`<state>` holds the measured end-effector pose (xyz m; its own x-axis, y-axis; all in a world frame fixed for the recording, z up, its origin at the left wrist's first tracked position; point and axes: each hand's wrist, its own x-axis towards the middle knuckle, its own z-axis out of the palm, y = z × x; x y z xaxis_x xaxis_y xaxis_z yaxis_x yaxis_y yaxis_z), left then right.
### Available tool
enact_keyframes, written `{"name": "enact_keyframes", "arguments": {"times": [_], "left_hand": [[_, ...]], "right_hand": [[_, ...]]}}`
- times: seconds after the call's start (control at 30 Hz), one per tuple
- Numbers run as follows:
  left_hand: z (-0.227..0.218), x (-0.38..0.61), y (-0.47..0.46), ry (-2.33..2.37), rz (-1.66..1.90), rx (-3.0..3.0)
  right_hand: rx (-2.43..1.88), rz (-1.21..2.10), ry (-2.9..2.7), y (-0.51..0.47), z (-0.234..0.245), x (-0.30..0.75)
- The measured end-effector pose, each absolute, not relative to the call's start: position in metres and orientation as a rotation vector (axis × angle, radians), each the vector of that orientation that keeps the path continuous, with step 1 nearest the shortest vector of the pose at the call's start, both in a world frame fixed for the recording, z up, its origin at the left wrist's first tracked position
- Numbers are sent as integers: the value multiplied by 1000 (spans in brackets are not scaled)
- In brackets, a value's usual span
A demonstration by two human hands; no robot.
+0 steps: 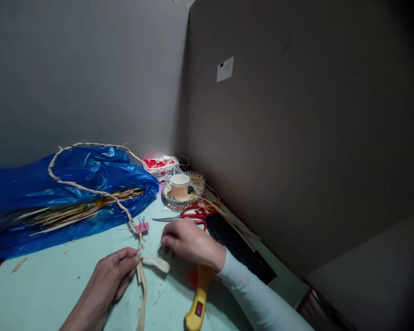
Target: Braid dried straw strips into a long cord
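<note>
My left hand (113, 271) pinches a braided straw cord (140, 246) near its lower end. Below those fingers, loose flat strands (143, 294) hang toward me, and one wide strip (157, 263) sticks out to the right. A pink binder clip (142, 227) grips the braid just above. My right hand (188, 241) hovers to the right with its fingers curled down; whatever they hold, if anything, is hidden. Red-handled scissors (169, 219) lie just beyond that hand. Beneath its wrist is a yellow-handled tool (200, 299) with a red switch, partly covered.
Blue plastic (100, 168) bearing a tied straw bundle (89, 209) lies at the left, and the braid loops over it. A paper cup (180, 187) stands in a woven basket (200, 184) by a red-and-white packet (162, 165). A black flat item (232, 239) lies near the right wall.
</note>
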<state>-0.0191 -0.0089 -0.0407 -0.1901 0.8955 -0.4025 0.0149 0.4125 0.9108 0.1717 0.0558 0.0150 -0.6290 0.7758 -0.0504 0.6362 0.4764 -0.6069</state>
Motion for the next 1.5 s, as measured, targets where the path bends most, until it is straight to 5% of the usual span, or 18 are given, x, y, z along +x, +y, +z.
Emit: {"name": "enact_keyframes", "arguments": {"times": [0.23,0.57,1.27,1.5], "left_hand": [[-49,-22,-6,1511,974,812],[-41,-20,-8,1474,984,857],[-42,-20,-8,1488,940,909],[-47,-23,-6,1476,943,897]], "right_hand": [[-1928,-118,-2267,85,14,244],[-1862,-194,-2244,92,-1,255],[-1340,362,-2142,99,20,235],[-1248,958,-1805,120,16,245]]}}
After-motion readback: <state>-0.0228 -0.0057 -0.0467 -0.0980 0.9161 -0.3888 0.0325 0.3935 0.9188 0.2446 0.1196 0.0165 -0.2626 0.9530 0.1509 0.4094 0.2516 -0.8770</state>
